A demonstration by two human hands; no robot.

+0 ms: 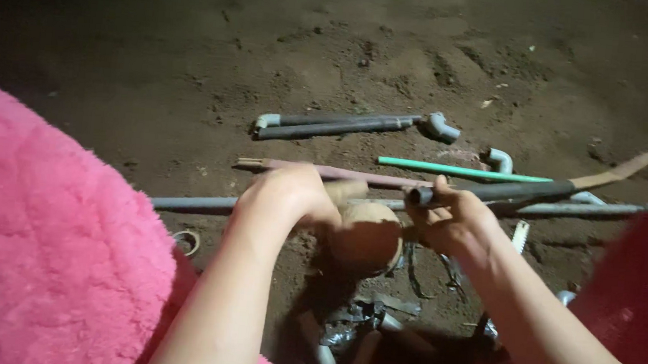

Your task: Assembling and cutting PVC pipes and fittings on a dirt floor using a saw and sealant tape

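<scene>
The left hand (288, 196) is clenched around the wooden handle of a round-headed brown mallet (366, 235), whose head hangs between both hands. The right hand (452, 219) grasps a dark grey plastic pipe (508, 193) near its open end. Both are above bare brown dirt ground (194, 64), where 1 thin green rod (456, 170) and 2 joined grey pipes (336, 124) lie beyond them. Fluffy pink fabric (34, 244) fills the lower left.

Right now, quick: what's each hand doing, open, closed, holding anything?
Left hand: closed on a wooden handle.
Right hand: closed around a dark pipe.
</scene>
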